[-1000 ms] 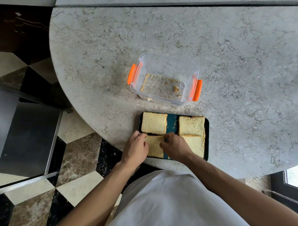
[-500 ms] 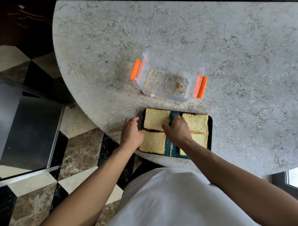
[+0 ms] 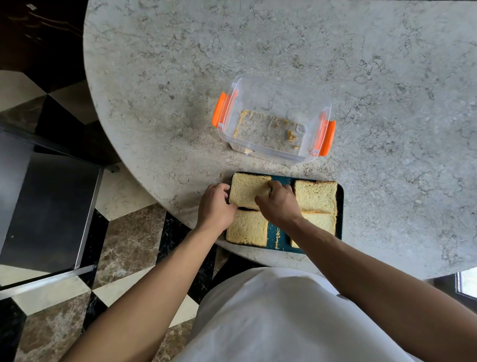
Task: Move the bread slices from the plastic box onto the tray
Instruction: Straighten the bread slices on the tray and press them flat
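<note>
Four bread slices lie on a dark teal tray (image 3: 271, 237) at the table's near edge. My left hand (image 3: 215, 206) presses curled fingers against the left edge of the far-left slice (image 3: 248, 190). My right hand (image 3: 278, 204) pinches that slice's right edge. The near-left slice (image 3: 247, 227) lies just below it. The far-right slice (image 3: 316, 196) and the near-right slice (image 3: 321, 222) sit beside my right wrist, the near one partly hidden by my forearm. The clear plastic box (image 3: 279, 95) with orange clips stands behind the tray and holds only crumbs.
The round grey stone table (image 3: 399, 105) spreads far and to the right of the box. Its curved edge drops to a chequered floor (image 3: 126, 230) on the left. A dark glass surface (image 3: 44, 213) stands low at the left.
Both hands have moved from the near-left slice up to the far-left slice and now hold its two side edges. The bread and the box stay where they were.
</note>
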`<act>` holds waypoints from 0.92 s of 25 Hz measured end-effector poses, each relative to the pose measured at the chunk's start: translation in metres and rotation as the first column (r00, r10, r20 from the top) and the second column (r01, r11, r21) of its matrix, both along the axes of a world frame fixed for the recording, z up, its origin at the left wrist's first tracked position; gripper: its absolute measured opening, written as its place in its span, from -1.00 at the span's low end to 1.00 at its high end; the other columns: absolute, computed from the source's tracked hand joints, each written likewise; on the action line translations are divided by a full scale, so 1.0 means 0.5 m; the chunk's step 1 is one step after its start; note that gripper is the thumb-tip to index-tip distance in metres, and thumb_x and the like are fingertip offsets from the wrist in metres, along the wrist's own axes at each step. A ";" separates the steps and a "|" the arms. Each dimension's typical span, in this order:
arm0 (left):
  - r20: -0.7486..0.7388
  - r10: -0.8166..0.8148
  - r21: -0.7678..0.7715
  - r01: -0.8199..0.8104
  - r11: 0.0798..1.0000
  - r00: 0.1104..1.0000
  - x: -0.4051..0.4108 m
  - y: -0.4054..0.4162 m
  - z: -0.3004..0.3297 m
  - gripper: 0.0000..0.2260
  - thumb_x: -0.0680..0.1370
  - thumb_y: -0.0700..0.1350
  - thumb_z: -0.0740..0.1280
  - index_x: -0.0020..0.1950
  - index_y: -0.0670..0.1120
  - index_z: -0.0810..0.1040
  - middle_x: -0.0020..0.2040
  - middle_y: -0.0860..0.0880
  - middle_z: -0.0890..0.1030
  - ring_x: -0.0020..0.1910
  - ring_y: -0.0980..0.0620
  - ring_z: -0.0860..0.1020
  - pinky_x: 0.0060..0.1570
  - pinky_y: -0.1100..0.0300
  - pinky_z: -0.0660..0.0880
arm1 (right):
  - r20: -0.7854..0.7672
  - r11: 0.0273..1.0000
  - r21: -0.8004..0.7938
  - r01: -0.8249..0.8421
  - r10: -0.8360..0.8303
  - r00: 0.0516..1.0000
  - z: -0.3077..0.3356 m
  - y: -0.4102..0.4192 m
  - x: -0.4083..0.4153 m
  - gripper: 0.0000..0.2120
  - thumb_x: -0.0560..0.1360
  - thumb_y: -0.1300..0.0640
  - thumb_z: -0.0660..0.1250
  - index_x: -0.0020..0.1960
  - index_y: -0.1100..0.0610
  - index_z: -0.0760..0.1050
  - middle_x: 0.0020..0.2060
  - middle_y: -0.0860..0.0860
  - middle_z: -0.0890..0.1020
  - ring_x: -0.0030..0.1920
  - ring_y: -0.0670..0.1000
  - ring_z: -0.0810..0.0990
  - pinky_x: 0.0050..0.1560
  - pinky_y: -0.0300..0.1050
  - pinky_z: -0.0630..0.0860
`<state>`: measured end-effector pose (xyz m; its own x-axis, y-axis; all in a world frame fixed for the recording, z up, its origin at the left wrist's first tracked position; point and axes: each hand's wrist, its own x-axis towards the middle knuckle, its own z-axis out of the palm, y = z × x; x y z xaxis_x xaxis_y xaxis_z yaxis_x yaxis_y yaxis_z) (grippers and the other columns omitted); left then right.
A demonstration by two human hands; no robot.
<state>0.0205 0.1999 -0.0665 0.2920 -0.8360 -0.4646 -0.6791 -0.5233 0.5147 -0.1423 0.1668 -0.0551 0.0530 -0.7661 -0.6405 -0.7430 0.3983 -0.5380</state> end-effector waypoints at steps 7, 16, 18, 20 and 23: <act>0.064 -0.038 -0.054 0.042 0.998 0.997 -0.008 0.000 0.019 -0.61 0.49 -0.27 0.42 0.31 -0.13 0.53 0.19 -0.14 0.55 0.15 -0.11 0.55 0.19 -0.03 0.52 | 0.037 0.999 -0.034 0.014 -0.013 0.999 0.010 0.008 -0.013 -0.42 0.55 0.01 0.28 0.52 0.17 0.32 0.35 0.20 0.44 0.13 0.16 0.56 0.15 0.01 0.53; -0.171 -0.159 -0.088 0.145 0.985 0.972 -0.124 -0.047 0.048 -0.77 0.52 -0.24 0.37 0.17 -0.12 0.62 0.04 -0.06 0.66 -0.12 0.04 0.58 -0.05 0.17 0.56 | 0.017 0.944 -0.261 0.202 -0.204 0.979 0.038 0.008 -0.138 -0.62 0.53 0.10 0.32 0.32 0.17 0.56 0.20 0.13 0.58 0.10 0.11 0.63 0.12 -0.03 0.57; -0.198 -0.218 -0.055 0.211 0.976 0.956 -0.153 -0.060 0.044 -0.73 0.53 -0.22 0.37 0.24 -0.14 0.60 0.09 -0.07 0.67 -0.08 0.06 0.58 -0.04 0.23 0.51 | -0.020 0.931 -0.271 0.244 -0.258 0.966 0.034 0.016 -0.177 -0.63 0.54 0.09 0.32 0.32 0.17 0.55 0.24 0.14 0.56 0.13 0.11 0.61 0.15 -0.04 0.55; -0.219 -0.262 -0.007 0.267 0.964 0.940 -0.178 -0.072 0.039 -0.67 0.54 -0.19 0.38 0.32 -0.13 0.56 0.15 -0.06 0.65 -0.05 0.07 0.58 -0.04 0.25 0.47 | -0.063 0.931 -0.258 0.257 -0.282 0.957 0.027 0.027 -0.208 -0.60 0.55 0.06 0.31 0.35 0.18 0.53 0.25 0.17 0.54 0.17 0.16 0.58 0.21 0.06 0.56; -0.239 -0.259 0.064 0.281 0.957 0.936 -0.207 -0.086 0.029 -0.59 0.54 -0.16 0.38 0.40 -0.12 0.50 0.23 -0.06 0.63 -0.01 0.06 0.58 -0.02 0.21 0.48 | -0.100 0.938 -0.195 0.286 -0.310 0.946 0.020 0.041 -0.234 -0.55 0.58 0.03 0.25 0.41 0.20 0.47 0.25 0.22 0.52 0.19 0.22 0.55 0.24 0.17 0.54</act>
